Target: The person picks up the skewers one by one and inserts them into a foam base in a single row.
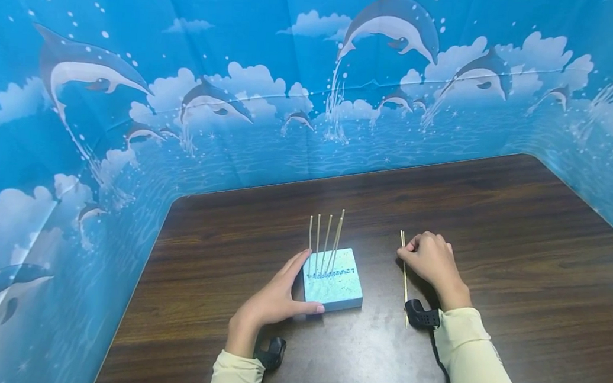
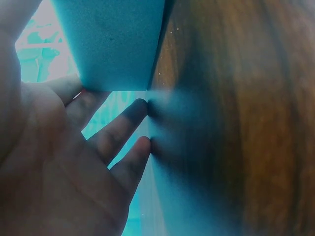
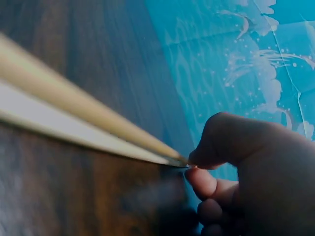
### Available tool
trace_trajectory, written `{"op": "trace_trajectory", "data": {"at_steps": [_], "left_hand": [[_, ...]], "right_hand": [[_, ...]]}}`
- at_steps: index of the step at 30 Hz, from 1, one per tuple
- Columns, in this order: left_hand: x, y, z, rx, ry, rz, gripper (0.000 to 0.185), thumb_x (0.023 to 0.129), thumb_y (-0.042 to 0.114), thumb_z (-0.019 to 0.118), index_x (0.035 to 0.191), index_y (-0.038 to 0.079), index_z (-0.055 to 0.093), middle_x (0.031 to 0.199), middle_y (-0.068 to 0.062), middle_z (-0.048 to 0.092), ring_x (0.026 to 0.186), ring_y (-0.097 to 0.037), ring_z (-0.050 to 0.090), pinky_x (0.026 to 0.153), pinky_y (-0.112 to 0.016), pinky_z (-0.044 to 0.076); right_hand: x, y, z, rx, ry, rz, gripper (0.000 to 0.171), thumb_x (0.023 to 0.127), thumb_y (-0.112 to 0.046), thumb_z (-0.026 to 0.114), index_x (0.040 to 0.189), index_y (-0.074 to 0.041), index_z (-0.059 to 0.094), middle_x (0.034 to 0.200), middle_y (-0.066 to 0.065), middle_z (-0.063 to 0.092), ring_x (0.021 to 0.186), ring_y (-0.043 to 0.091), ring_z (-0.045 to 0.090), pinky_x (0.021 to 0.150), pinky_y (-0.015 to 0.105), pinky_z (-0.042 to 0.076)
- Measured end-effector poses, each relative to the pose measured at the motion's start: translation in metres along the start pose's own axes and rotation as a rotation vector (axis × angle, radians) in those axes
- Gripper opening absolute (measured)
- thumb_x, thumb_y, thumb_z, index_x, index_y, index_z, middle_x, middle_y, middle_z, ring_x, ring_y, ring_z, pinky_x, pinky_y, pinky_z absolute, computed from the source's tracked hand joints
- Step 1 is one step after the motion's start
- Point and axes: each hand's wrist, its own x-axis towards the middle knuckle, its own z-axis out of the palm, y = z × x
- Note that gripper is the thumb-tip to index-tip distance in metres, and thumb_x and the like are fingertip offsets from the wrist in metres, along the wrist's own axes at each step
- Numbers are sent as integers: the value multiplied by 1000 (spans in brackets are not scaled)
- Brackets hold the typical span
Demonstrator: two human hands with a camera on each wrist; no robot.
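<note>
A light blue foam block sits on the table with several thin wooden sticks standing up from it, along a row of dark marks. My left hand holds the block at its left side, thumb at the near edge and index finger by the far left corner. In the left wrist view the remaining fingers spread beside the block's side. To the right, my right hand pinches two wooden sticks between thumb and forefinger. They lie close together, pointing toward me.
The dark wood table is bordered at the back and sides by a blue dolphin-print curtain. A black wrist camera on the right wrist overlaps the near part of the sticks in the head view.
</note>
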Motion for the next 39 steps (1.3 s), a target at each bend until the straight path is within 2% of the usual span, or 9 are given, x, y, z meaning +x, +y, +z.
{"op": "trace_trajectory", "data": {"at_steps": [3, 6, 10, 16, 21, 25, 28, 33, 39], "left_hand": [[0, 0, 0, -2, 1, 0, 114, 75, 49, 83, 160, 22, 14, 166, -6, 13, 151, -27, 15, 118, -55, 25], [0, 0, 0, -4, 3, 0, 114, 75, 49, 84, 160, 22, 14, 166, -5, 13, 151, -27, 15, 118, -55, 25], [0, -1, 1, -3, 6, 1, 114, 74, 48, 84, 160, 22, 14, 166, -4, 14, 151, -25, 15, 118, -54, 25], [1, -1, 1, -2, 8, 5, 114, 74, 49, 84, 160, 22, 14, 166, -5, 14, 151, -25, 16, 118, -53, 25], [1, -3, 1, -3, 9, 4, 115, 74, 50, 84, 160, 25, 13, 166, -4, 14, 151, -24, 16, 119, -52, 25], [1, -4, 1, -5, 9, 3, 115, 73, 52, 83, 160, 25, 13, 166, -3, 14, 151, -24, 16, 118, -53, 25], [1, -4, 0, -6, 8, 2, 115, 73, 52, 83, 160, 25, 13, 166, -3, 14, 151, -25, 16, 118, -54, 26], [1, -4, 0, -5, 9, -2, 115, 73, 51, 84, 160, 25, 14, 166, -4, 14, 151, -25, 16, 118, -53, 26], [2, -2, 0, -3, 4, -16, 115, 73, 51, 84, 160, 25, 14, 166, -3, 14, 151, -25, 17, 118, -53, 26]], "right_hand": [[0, -5, -5, 46, -32, 57, 21, 84, -26, 63, 75, -7, 66, 77, 7, 65, 79, 32, 60, 82, 54, 43], [0, -11, -13, 106, -23, 89, 23, 86, -26, 62, 79, -5, 66, 71, 5, 64, 72, 26, 59, 72, 43, 47], [0, -20, -25, 165, 52, 68, 18, 85, -21, 62, 79, -4, 65, 65, 2, 60, 63, 19, 53, 62, 32, 44], [-2, -39, -39, 218, 184, -2, 11, 85, -15, 60, 80, -5, 63, 63, 1, 58, 57, 16, 48, 57, 28, 40], [-7, -63, -50, 271, 339, -128, 6, 85, -8, 63, 80, -5, 64, 65, 4, 61, 57, 14, 49, 54, 19, 38], [-14, -85, -55, 356, 469, -333, 5, 82, 3, 66, 80, 0, 64, 66, 6, 61, 58, 10, 50, 54, 11, 38], [-18, -102, -54, 411, 542, -501, 7, 79, 9, 66, 80, 2, 63, 67, 6, 62, 60, 9, 52, 56, 10, 41], [-23, -122, -46, 480, 579, -658, 10, 77, 9, 67, 81, 0, 64, 68, 3, 61, 60, 12, 53, 59, 14, 44], [-25, -130, -38, 490, 563, -703, 10, 79, 10, 67, 83, 1, 64, 72, 5, 63, 63, 13, 56, 60, 19, 48]]}}
